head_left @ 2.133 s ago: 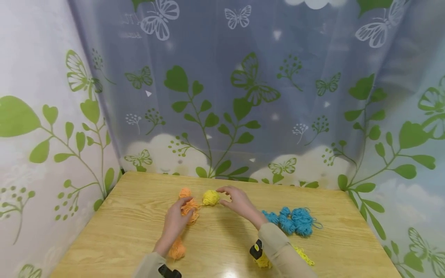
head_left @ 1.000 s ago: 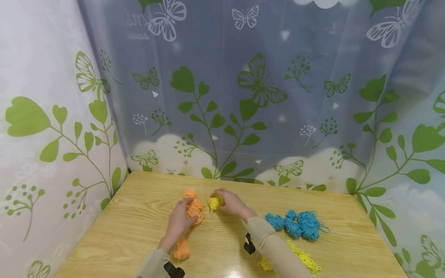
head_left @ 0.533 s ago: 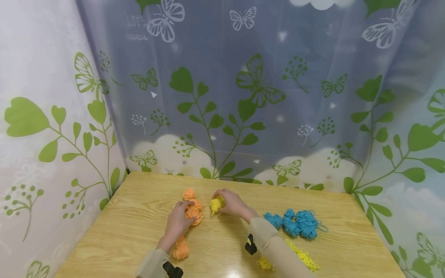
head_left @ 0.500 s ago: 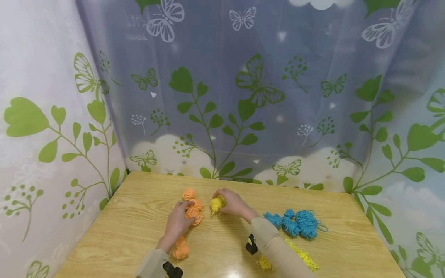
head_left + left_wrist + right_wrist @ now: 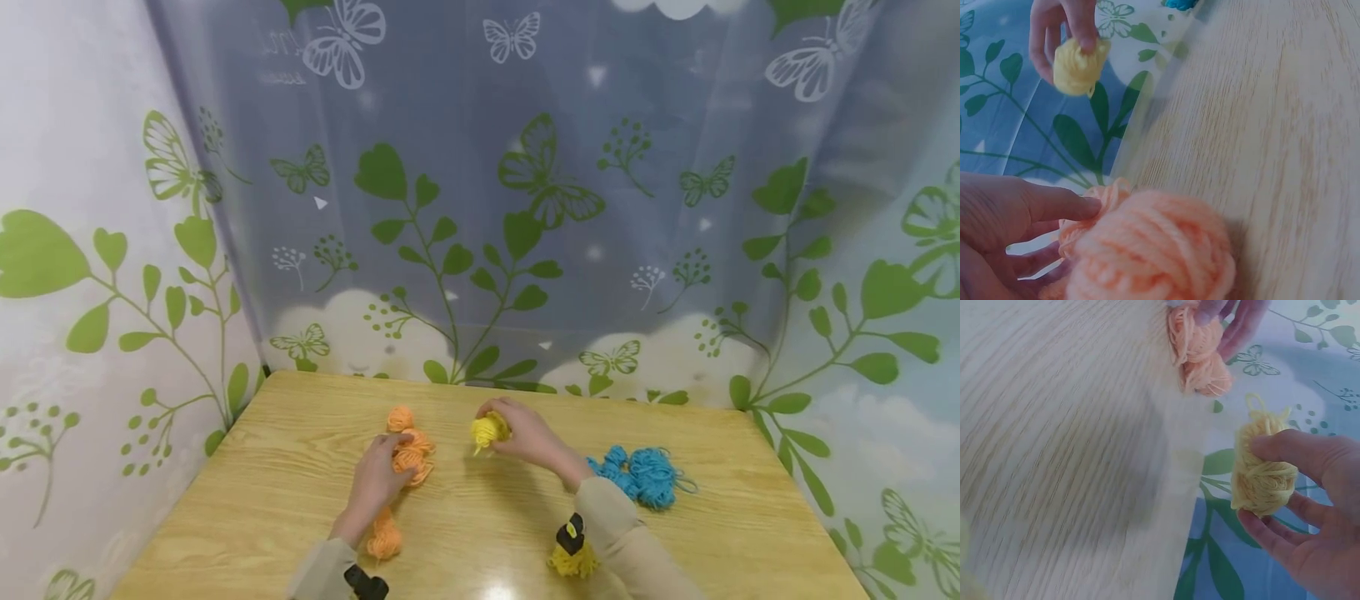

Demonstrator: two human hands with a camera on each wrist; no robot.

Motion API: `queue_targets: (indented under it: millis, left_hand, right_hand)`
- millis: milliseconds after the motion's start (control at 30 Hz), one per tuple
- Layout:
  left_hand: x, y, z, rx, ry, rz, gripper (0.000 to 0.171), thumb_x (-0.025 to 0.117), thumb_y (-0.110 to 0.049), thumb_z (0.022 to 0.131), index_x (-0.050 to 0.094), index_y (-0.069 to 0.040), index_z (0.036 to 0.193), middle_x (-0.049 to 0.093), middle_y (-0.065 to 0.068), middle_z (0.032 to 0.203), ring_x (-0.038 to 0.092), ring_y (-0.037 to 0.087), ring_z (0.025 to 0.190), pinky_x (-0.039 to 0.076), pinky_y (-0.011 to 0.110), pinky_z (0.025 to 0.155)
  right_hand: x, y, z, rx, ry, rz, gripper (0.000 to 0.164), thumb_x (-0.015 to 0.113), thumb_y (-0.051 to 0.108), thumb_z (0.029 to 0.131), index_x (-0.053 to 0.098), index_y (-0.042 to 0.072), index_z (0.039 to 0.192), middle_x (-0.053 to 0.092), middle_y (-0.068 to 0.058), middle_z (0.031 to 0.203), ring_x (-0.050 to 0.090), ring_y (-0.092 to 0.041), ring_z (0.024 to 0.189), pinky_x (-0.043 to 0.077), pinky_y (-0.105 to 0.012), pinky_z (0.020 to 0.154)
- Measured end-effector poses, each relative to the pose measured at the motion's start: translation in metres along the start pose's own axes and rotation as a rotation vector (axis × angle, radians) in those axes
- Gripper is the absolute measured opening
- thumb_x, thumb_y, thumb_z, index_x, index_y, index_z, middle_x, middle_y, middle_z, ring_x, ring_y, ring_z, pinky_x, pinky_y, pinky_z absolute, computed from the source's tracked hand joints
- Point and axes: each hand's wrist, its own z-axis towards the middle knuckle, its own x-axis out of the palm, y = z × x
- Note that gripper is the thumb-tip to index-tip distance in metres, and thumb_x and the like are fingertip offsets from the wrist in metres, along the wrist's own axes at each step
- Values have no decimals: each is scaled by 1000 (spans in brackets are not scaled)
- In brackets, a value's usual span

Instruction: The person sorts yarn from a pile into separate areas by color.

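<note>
My right hand (image 5: pixel 528 433) pinches a yellow yarn ball (image 5: pixel 489 429) between thumb and fingers. In the right wrist view the ball (image 5: pixel 1263 469) hangs above the table, a loose loop sticking out of its top. My left hand (image 5: pixel 375 477) holds one of the orange yarn balls (image 5: pixel 414 467) at the left, its thumb and fingers on either side. Close up in the left wrist view, orange yarn (image 5: pixel 1154 250) fills the foreground, with the fingertips (image 5: pixel 1088 206) against it. Other orange balls lie in line with it, one farther back (image 5: pixel 400 418) and one nearer (image 5: pixel 385 537).
Several blue yarn balls (image 5: pixel 651 477) sit to the right, partly behind my right forearm. More yellow yarn (image 5: pixel 573 562) lies below the right sleeve, partly hidden. A patterned curtain (image 5: pixel 480 208) stands along the table's (image 5: pixel 465 533) back edge and both sides.
My right hand has taken hold of the yellow yarn ball, lifted it and carried it to the right, away from the orange yarn. My left hand stays at the orange yarn.
</note>
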Motion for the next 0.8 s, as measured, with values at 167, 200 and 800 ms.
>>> queue_targets:
  millis: [167, 200, 800]
  left_hand:
    - [0, 1, 1, 0, 9, -2, 47, 82, -2, 82, 67, 0, 126, 63, 22, 115, 65, 39, 101, 55, 53, 80]
    - [0, 1, 0, -4, 13, -3, 47, 82, -2, 82, 67, -1, 126, 63, 22, 116, 65, 39, 102, 55, 54, 81]
    - [-2, 2, -1, 4, 27, -12, 48, 82, -3, 83, 66, -1, 128, 62, 24, 119, 64, 40, 103, 55, 55, 80]
  right_hand:
    - [-10, -2, -15, -6, -10, -16, 43, 79, 2, 85, 63, 8, 125, 63, -12, 128, 61, -34, 118, 52, -51, 97]
    - [-12, -2, -18, -4, -10, -17, 43, 79, 2, 85, 63, 8, 125, 63, -12, 127, 61, -34, 117, 53, -51, 96]
    - [-13, -1, -80, 59, 129, -19, 43, 80, 7, 87, 63, 15, 125, 63, -2, 123, 63, -28, 114, 55, -46, 91]
